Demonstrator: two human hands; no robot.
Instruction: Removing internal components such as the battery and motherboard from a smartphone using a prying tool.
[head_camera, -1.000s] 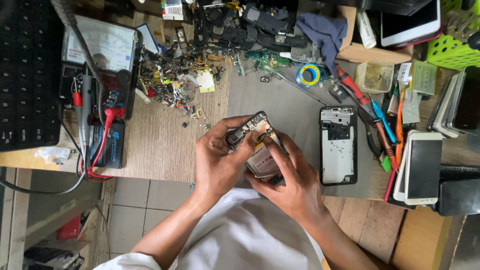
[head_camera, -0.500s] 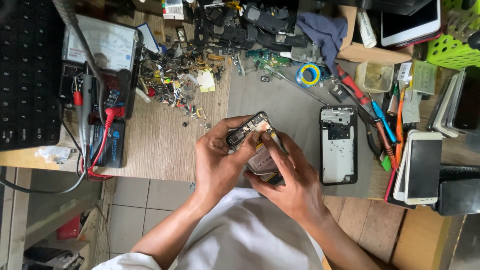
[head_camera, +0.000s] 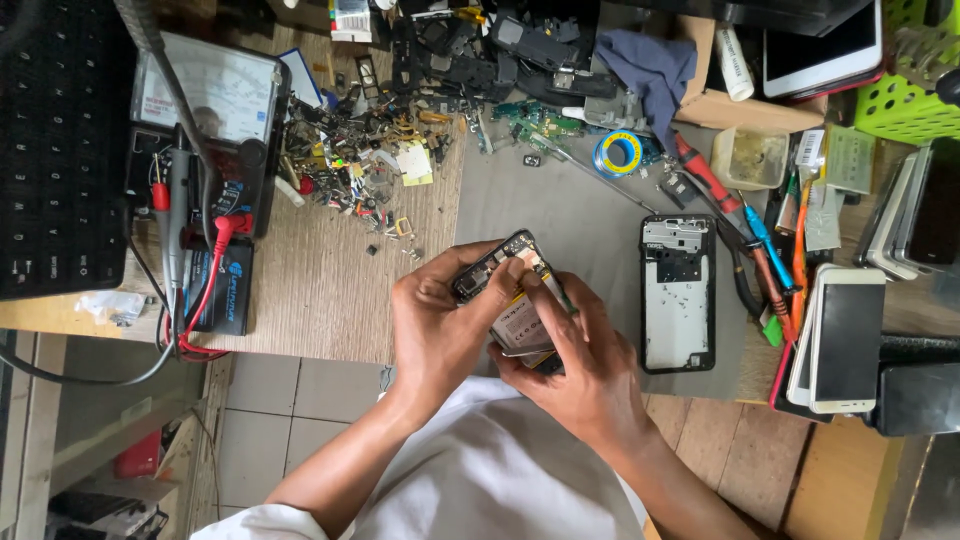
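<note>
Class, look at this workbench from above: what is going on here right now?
A person holds an opened phone in both hands above the edge of a grey mat. The left hand grips its upper end, while the right hand supports it from below, fingers pressing on its exposed inside. A separate phone frame lies flat on the mat to the right. A pile of small parts sits behind, a meter to the left, and more phones are stacked at right.

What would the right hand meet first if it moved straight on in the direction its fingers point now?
The right hand points up and left, so it would first press into the opened phone it already touches, then probably the left hand behind it. Depth is unclear.
</note>
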